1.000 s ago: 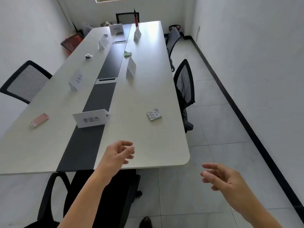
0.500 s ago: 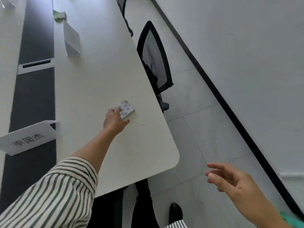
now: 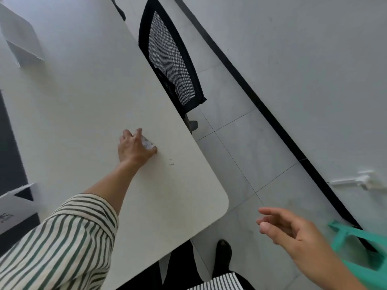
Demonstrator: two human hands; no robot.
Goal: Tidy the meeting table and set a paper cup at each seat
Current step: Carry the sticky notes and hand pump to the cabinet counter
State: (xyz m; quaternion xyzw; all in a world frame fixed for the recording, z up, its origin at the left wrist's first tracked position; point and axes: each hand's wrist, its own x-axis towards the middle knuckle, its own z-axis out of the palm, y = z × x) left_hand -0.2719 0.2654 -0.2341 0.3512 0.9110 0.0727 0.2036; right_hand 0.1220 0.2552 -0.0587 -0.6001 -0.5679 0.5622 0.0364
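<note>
The long white meeting table (image 3: 88,105) fills the left of the view, its rounded near-right corner jutting over the grey tiled floor (image 3: 247,155). On it, close to the right edge, lies a small crumpled white wrapper with a grey printed pattern (image 3: 148,142), and the left hand (image 3: 134,148) is pressed down over it, fingers and thumb closed around the wrapper so that only its right part shows between them. The left arm reaches out from a rolled sleeve of cream cloth with dark green stripes (image 3: 60,241) at the near left. A few small dark specks (image 3: 171,163) mark the tabletop just right of and nearer than that hand. The right hand (image 3: 293,233) hangs over the floor at the near right, well apart from the table, its fingers spread loosely and gripping nothing; a blurred teal-green strap or bag (image 3: 356,245) sits at its wrist side. A black mesh-backed office chair (image 3: 171,57) stands tucked against the table's right edge at the far side. A white folded name card (image 3: 22,41) stands at the far left of the table, and another white name card (image 3: 14,208) shows partly at the left edge, beside the table's dark centre strip (image 3: 10,139). A black shoe (image 3: 224,251) rests on the floor below the table corner
</note>
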